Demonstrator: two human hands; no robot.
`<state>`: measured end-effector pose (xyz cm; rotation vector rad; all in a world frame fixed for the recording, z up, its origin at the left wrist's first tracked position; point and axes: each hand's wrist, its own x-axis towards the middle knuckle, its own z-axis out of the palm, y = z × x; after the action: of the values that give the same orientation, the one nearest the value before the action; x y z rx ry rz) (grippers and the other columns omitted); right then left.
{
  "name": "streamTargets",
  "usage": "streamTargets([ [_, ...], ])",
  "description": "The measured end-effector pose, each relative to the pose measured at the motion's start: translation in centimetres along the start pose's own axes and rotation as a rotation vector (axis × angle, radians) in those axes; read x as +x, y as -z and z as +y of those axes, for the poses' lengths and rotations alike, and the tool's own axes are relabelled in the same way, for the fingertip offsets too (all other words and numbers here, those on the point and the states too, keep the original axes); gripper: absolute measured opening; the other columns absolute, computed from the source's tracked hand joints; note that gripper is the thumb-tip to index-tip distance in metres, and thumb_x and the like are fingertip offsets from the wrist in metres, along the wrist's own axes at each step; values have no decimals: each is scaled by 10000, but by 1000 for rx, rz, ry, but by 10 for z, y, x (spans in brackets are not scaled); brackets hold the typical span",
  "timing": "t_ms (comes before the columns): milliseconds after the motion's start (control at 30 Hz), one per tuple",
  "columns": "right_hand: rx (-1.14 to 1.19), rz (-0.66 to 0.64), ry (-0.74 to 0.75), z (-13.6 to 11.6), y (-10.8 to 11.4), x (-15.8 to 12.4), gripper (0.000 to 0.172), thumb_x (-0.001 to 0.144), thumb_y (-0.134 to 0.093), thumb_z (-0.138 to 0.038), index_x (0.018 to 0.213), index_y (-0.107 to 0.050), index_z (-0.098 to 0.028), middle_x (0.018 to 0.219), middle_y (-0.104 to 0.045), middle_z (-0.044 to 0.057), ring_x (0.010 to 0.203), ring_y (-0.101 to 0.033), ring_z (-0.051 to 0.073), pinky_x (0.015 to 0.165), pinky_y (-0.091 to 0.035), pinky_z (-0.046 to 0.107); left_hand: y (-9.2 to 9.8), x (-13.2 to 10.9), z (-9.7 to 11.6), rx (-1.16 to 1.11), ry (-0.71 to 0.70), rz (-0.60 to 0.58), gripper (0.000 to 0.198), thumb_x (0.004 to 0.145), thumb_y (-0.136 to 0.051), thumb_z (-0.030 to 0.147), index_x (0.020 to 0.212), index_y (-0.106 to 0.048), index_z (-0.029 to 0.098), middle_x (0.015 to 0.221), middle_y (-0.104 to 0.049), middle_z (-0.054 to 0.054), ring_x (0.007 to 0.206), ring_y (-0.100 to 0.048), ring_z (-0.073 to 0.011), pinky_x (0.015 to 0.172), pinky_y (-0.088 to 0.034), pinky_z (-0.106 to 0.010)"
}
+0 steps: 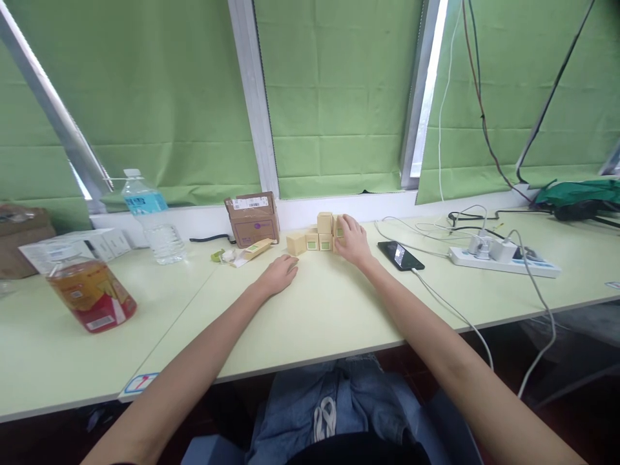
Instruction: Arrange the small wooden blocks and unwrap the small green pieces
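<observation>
Several small tan cardboard boxes (317, 236) with green labels stand stacked near the back of the pale green table (329, 310). My right hand (352, 240) grips the boxes at the right end of the stack. One single box (296, 243) sits at the left end, apart from the pile. My left hand (279, 274) rests flat on the table in front of that box, palm down, fingers loosely together, holding nothing.
A brown carton (252, 219) and a long flat box (254, 250) lie left of the stack. A water bottle (152, 219) and a red-labelled jar (92, 289) stand at left. A phone (401, 255) on a cable and a power strip (504, 258) lie at right.
</observation>
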<state>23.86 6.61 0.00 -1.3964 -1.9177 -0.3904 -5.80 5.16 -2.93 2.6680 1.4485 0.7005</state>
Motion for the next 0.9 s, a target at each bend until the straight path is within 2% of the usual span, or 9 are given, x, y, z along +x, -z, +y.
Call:
streamTargets([
  [100, -20, 62, -2, -6, 8, 1, 631, 953, -497, -262, 1571, -420, -162, 1546, -476, 224, 1420, -433, 381, 1164, -398, 579, 1, 0, 1, 3, 3, -14, 461, 1010, -437, 413, 1323, -684, 181, 1366, -667, -174, 1303, -627, -334, 1190, -464, -521],
  [167, -36, 83, -9, -10, 11, 2, 511, 966, -492, -247, 1468, -520, -159, 1497, -494, 229, 1406, -435, 385, 1146, -407, 559, 2, 0, 2, 2, 3, -21, 466, 1014, -420, 414, 1314, -687, 177, 1363, -665, -179, 1304, -629, -335, 1191, -464, -519],
  [300, -30, 125, 34, -14, 10, 3, 336, 964, -521, -219, 1283, -594, -144, 1623, -367, 244, 1592, -212, 391, 1195, -346, 568, 3, 0, 3, -11, 6, -11, 439, 1002, -444, 413, 1272, -703, 183, 1348, -677, -177, 1283, -642, -338, 1180, -476, -527],
  [367, -4, 120, 73, -13, 7, 3, 304, 961, -563, -254, 1247, -586, -153, 1678, -313, 240, 1626, -156, 392, 1219, -309, 599, 3, 0, 3, -9, 7, -9, 431, 1000, -447, 411, 1261, -706, 187, 1343, -679, -176, 1276, -647, -337, 1175, -480, -529],
  [433, 32, 93, 88, -13, 5, 2, 334, 952, -609, -298, 1259, -570, -174, 1658, -370, 238, 1596, -260, 385, 1231, -294, 618, 4, 0, 4, -4, 2, -13, 425, 1002, -445, 412, 1258, -707, 195, 1341, -680, -170, 1276, -648, -332, 1175, -482, -523],
  [567, 116, 24, 86, -14, 2, -1, 394, 963, -592, -264, 1350, -547, -203, 1422, -615, 182, 1354, -565, 332, 1237, -326, 574, 4, 0, 4, -1, -1, -18, 423, 1005, -444, 412, 1253, -710, 197, 1342, -680, -171, 1278, -647, -333, 1179, -478, -521],
  [700, 271, -16, 86, -18, -1, -8, 523, 965, -574, -257, 1479, -496, -205, 1401, -615, 167, 1299, -600, 325, 1125, -475, 483, 3, 0, 5, -29, -3, 7, 434, 993, -468, 415, 1274, -707, 187, 1339, -688, -175, 1282, -645, -343, 1182, -474, -531],
  [833, 444, -119, 186, -29, -2, -15, 730, 920, -673, -293, 1589, -389, -224, 1410, -622, 141, 1326, -596, 305, 1152, -467, 467, 6, -1, 17, -127, 4, 60, 506, 1008, -482, 470, 1377, -657, 170, 1411, -674, -168, 1281, -651, -328, 1177, -479, -516],
  [900, 528, -126, 172, -36, -4, -17, 837, 892, -733, -316, 1622, -340, -208, 1396, -632, 143, 1334, -596, 296, 1167, -456, 461, 8, -1, 26, -216, 26, 97, 533, 1033, -450, 492, 1404, -639, 159, 1415, -679, -166, 1226, -679, -309, 1131, -518, -494],
])
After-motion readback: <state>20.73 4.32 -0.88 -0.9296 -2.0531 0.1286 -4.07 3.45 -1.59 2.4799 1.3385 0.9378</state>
